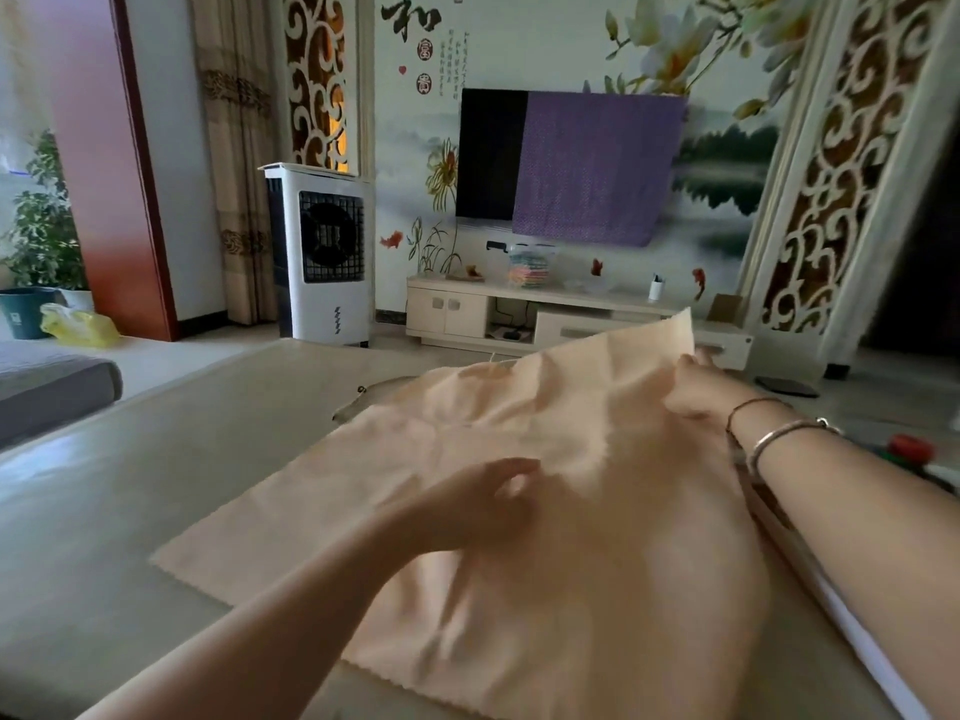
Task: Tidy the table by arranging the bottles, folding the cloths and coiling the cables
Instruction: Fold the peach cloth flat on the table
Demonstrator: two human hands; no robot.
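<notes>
A large peach cloth (571,511) lies spread over the pale table (156,511), creased across its middle. My right hand (701,389) pinches the cloth's far right corner and lifts it off the table. My left hand (478,504) hovers over the middle of the cloth, its fingers loosely bent and holding nothing. A thin cable (363,397) peeks out from under the cloth's far left edge. At the right edge sits a bottle with a red cap (909,449), partly hidden by my right forearm.
A dark flat phone-like object (787,387) lies on the table's far right. A white strip (857,631) lies along the cloth's right side under my forearm. Beyond the table stand an air cooler (322,262) and a low TV cabinet (519,314).
</notes>
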